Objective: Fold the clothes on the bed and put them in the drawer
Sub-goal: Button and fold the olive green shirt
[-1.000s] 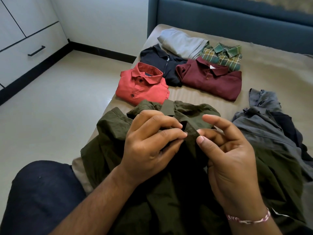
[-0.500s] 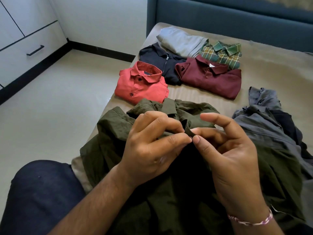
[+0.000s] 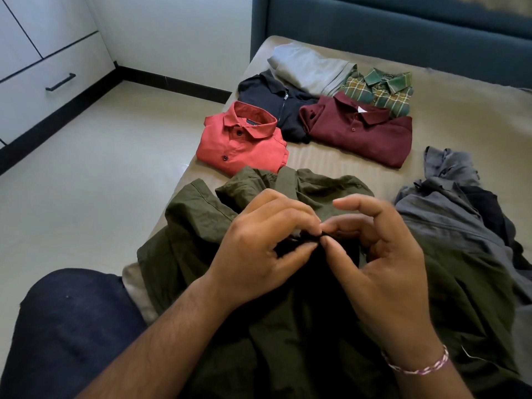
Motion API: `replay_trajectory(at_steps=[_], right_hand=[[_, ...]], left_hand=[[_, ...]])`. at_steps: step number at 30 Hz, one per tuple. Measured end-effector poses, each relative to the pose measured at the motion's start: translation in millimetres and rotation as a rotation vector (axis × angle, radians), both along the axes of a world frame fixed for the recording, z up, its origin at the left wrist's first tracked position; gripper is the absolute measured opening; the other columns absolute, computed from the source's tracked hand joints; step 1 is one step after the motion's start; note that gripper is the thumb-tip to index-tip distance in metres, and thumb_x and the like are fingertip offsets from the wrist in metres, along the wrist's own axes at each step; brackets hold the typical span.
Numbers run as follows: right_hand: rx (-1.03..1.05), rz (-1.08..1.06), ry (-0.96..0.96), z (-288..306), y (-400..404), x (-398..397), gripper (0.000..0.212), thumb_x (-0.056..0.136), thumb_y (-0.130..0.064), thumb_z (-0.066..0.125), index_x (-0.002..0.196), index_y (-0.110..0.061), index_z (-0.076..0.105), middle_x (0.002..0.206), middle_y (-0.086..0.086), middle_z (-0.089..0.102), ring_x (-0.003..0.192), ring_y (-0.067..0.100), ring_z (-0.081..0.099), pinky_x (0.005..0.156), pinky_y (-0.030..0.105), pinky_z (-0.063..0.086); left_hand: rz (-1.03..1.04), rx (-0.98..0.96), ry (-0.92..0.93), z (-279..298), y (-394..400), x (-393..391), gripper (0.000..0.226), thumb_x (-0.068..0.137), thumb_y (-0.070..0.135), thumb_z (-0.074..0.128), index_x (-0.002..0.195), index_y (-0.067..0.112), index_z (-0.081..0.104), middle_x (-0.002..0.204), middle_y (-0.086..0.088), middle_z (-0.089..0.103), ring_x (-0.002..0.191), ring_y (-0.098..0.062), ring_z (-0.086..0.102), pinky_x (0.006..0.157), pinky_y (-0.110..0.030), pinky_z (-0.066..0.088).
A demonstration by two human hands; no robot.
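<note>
Both hands (image 3: pixel 319 249) pinch olive shirt (image 3: pixel 201 220); maroon polo's (image 3: pixel 359 133) white tag seemingly blank

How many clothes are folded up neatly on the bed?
5. The red shirt lies nearest the hands, the navy top behind it, the maroon polo to its right, the grey garment and plaid shirt farthest back. Others may be hidden.

Green shirt (image 3: pixel 201 214): soft cloth, matt, full of wrinkles. Red shirt (image 3: pixel 241 145): smooth cloth with shiny dark buttons. Dark red shirt (image 3: pixel 359 136): thick, soft knit. Bed sheet (image 3: pixel 466 110): smooth tan cloth, faint stripes. Floor (image 3: pixel 86 182): hard, glossy tiles. Drawer (image 3: pixel 43 90): smooth white front, black metal-looking handle. Wrist band (image 3: pixel 417 367): braided thread.
</note>
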State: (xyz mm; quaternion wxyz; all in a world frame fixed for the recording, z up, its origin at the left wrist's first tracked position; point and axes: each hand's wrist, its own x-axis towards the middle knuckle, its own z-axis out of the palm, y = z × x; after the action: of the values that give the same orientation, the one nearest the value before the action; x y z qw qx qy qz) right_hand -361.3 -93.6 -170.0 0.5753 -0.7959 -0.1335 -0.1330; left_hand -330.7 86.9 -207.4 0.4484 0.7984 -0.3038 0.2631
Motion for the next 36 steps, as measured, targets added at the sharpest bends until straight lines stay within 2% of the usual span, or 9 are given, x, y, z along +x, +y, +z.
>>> replay_trajectory(at_steps=[3,7,12,16,21,25,29,32,36], right_hand=[[-0.024,-0.047,-0.044,-3,0,1,0.051,0.082,0.002,0.081,0.124,-0.018,0.060,0.096,-0.005,0.074,0.094,0.018,0.075,0.089,0.032,0.060],[-0.061,-0.078,-0.104,-6,-2,1,0.045,0.082,-0.001,0.082,0.119,-0.013,0.060,0.096,-0.007,0.071,0.091,0.018,0.075,0.085,0.034,0.060],[-0.099,-0.080,-0.169,-14,1,4,0.040,0.081,0.003,0.079,0.114,-0.012,0.062,0.098,-0.010,0.067,0.090,0.019,0.073,0.083,0.030,0.059],[-0.011,-0.095,-0.126,-21,2,4,0.041,0.082,0.005,0.079,0.112,-0.015,0.061,0.096,-0.009,0.067,0.088,0.018,0.073,0.081,0.028,0.059],[0.118,-0.120,-0.081,-23,6,1,0.041,0.081,0.009,0.080,0.110,-0.012,0.061,0.091,-0.001,0.072,0.089,0.023,0.073,0.084,0.029,0.058],[0.054,-0.093,-0.128,-22,9,0,0.042,0.081,0.008,0.081,0.113,-0.010,0.062,0.096,-0.004,0.072,0.094,0.021,0.074,0.088,0.030,0.058],[-0.031,-0.112,-0.200,-25,9,1,0.037,0.080,0.009,0.081,0.108,-0.008,0.062,0.098,-0.004,0.071,0.094,0.017,0.073,0.086,0.031,0.058],[-0.027,-0.116,-0.227,-27,8,2,0.040,0.080,0.010,0.081,0.105,-0.014,0.061,0.098,-0.002,0.071,0.093,0.019,0.074,0.085,0.035,0.059],[-0.051,-0.104,-0.242,-33,7,4,0.037,0.083,0.004,0.081,0.109,-0.013,0.063,0.100,0.001,0.074,0.095,0.016,0.075,0.085,0.034,0.060]], left_hand=[[0.035,-0.016,0.022,-2,-1,-1,0.025,0.088,0.008,0.084,0.111,0.002,0.076,0.103,-0.002,0.075,0.098,-0.018,0.067,0.087,-0.035,0.055],[0.046,-0.038,0.015,-6,-2,-2,0.015,0.090,0.007,0.082,0.105,0.002,0.080,0.102,-0.004,0.075,0.098,-0.019,0.069,0.085,-0.038,0.056],[0.026,-0.045,0.031,-7,-2,-2,0.010,0.093,0.005,0.078,0.102,0.001,0.080,0.102,-0.004,0.076,0.096,-0.017,0.071,0.082,-0.036,0.057],[0.035,-0.008,0.046,-9,-4,0,0.007,0.093,0.003,0.077,0.100,0.002,0.079,0.100,-0.004,0.075,0.094,-0.017,0.068,0.082,-0.035,0.056],[0.030,-0.100,0.132,-10,-5,1,0.012,0.090,0.004,0.080,0.102,0.003,0.079,0.103,-0.003,0.073,0.100,-0.014,0.069,0.088,-0.032,0.057],[0.029,-0.093,0.166,-12,-2,2,0.020,0.089,0.005,0.081,0.108,0.004,0.078,0.106,-0.002,0.071,0.102,-0.013,0.068,0.088,-0.029,0.056],[0.073,-0.099,0.129,-11,0,1,0.012,0.085,0.005,0.084,0.096,0.004,0.079,0.097,-0.001,0.072,0.095,-0.013,0.069,0.082,-0.032,0.057],[0.080,-0.116,0.155,-9,1,1,0.010,0.083,0.006,0.086,0.090,0.005,0.078,0.092,-0.001,0.072,0.090,-0.013,0.069,0.078,-0.033,0.058],[0.058,-0.127,0.198,-9,0,0,0.012,0.081,0.000,0.084,0.084,0.004,0.073,0.088,-0.002,0.069,0.085,-0.016,0.068,0.073,-0.034,0.056]])
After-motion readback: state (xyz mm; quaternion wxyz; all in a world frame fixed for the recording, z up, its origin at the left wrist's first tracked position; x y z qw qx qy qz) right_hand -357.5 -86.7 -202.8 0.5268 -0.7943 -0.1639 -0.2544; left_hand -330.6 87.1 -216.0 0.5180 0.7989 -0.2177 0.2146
